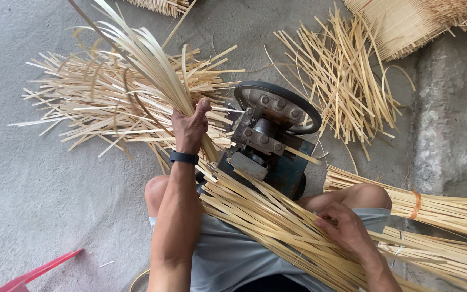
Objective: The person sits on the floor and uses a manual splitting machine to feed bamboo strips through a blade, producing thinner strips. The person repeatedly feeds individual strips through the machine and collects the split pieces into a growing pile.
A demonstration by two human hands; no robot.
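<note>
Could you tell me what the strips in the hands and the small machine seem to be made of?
Strips: probably split bamboo or cane, pale yellow, matte, thin and bending.
Machine: looks like metal, dark painted body, grey bolted plates.

Left hand [190, 127] raised, fist closed, thumb up, forearm extended; right hand [347, 230] low, fingers curled, palm down.

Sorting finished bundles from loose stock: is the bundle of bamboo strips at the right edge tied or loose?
Tied. An orange band wraps the bundle of bamboo strips, holding the strips together beside the person's knee.
</note>
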